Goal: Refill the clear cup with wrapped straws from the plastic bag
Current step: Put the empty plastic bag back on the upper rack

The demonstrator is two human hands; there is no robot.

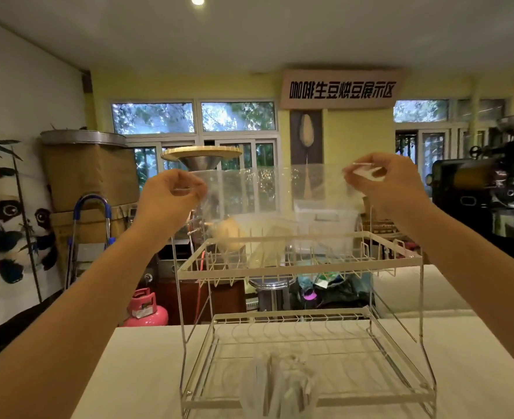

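I hold a clear plastic bag (275,196) stretched out in front of me, above a white wire rack. My left hand (171,196) pinches its top left corner. My right hand (384,184) pinches its top right corner. The bag hangs down between them and looks see-through; I cannot tell what is inside. On the rack's lower shelf, near the bottom edge of the view, stands the clear cup (275,385) with several white wrapped straws in it.
The two-tier white wire rack (302,269) stands on a pale counter (134,373). Behind the counter are a pink gas cylinder (145,309), cardboard boxes, a blue-handled trolley and a black roasting machine (488,189) at right.
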